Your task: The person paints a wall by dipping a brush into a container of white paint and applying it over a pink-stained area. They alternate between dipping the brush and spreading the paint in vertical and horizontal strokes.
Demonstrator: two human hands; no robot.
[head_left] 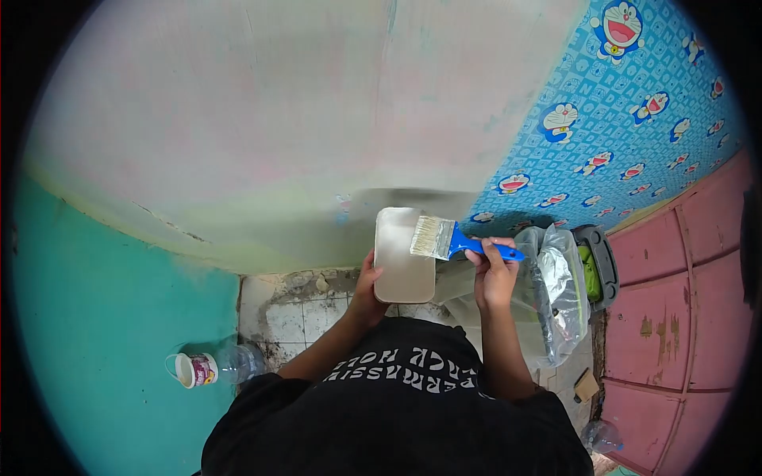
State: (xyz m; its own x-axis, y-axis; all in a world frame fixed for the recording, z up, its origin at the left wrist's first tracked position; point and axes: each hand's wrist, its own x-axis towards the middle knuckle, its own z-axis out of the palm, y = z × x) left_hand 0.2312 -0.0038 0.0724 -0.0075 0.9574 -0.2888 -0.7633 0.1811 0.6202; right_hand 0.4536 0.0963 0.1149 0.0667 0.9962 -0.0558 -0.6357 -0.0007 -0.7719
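My left hand (368, 292) grips a pale rectangular plastic tub (405, 278) by its left side, thumb over the rim. The inside of the tub looks whitish. In my right hand (496, 274) is a wide paintbrush (454, 239), held by its blue handle with fingers and thumb closed round it. Its cream bristles point left and overlap the tub's upper right edge in this view. Ahead of both hands rises a wall (302, 103) with a patchy whitish-pink surface.
Blue cartoon wallpaper (595, 127) covers the wall's right part. Clear plastic sheeting (559, 293) and a grey-and-green object (594, 270) stand at right, beside a pink panelled surface (651, 317). At left are a teal wall (119, 317), a small white bucket (196, 370) and a clear plastic bottle (240, 362).
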